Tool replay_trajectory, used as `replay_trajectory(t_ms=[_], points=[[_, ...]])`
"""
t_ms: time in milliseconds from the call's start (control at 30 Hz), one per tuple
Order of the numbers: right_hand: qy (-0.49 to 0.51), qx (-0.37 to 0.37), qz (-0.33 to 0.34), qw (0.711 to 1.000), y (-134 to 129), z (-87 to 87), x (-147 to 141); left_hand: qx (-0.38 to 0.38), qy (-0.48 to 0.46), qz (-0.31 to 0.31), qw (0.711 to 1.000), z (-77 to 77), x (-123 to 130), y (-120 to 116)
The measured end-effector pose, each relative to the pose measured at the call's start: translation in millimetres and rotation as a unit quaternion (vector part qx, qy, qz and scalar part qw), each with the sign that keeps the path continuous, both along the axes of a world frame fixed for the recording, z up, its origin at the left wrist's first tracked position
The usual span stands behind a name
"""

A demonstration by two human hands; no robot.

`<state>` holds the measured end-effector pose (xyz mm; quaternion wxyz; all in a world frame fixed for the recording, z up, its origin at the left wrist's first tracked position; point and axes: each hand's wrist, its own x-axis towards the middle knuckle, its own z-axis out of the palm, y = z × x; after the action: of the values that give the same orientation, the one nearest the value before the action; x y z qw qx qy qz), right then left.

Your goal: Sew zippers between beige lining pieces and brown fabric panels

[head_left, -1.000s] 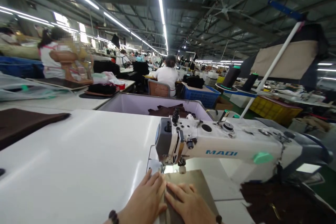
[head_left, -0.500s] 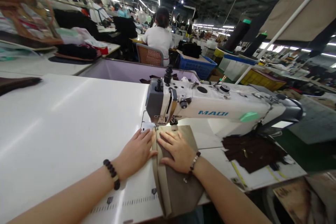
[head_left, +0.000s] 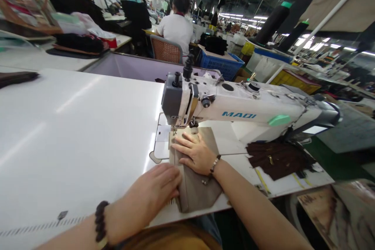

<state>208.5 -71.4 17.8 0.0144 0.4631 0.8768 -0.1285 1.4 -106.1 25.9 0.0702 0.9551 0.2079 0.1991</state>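
A khaki fabric piece (head_left: 199, 193) with a folded strip along its left side lies under the head of a white sewing machine (head_left: 205, 103). My right hand (head_left: 197, 155) rests flat on the fabric just in front of the presser foot (head_left: 175, 131), fingers spread. Nearer to me, my left hand (head_left: 149, 195) has its fingers curled together at the fabric's left edge, gripping it; the fingertips are partly hidden. A metal plate (head_left: 161, 144) shows in the table left of the fabric.
The white table (head_left: 88, 133) stretches left, with a printed ruler scale near its front. Dark brown fabric pieces (head_left: 278, 160) lie right of the machine. Behind are a lilac bin (head_left: 131, 68), a blue crate (head_left: 219, 66) and a seated person (head_left: 175, 31) in white.
My left hand has slid back towards me from beside the needle and closed on the fabric's edge. The right hand stays flat on the fabric. The fabric sits slightly further under the machine.
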Motion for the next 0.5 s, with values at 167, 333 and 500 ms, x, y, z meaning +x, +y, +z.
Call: replay_trajectory(t_ms=[167,333,500], points=[[0.01,-0.004,0.007,1.0,1,1.6,0,-0.101,0.001,-0.098,0.99,9.6,-4,-36],[-0.002,-0.007,0.027,1.0,-2,2.0,0,-0.114,-0.005,-0.109,0.988,1.3,-10,-41],[0.002,0.005,0.1,0.995,-46,14.3,2,-0.189,-0.018,-0.11,0.976,5.0,-15,-34]])
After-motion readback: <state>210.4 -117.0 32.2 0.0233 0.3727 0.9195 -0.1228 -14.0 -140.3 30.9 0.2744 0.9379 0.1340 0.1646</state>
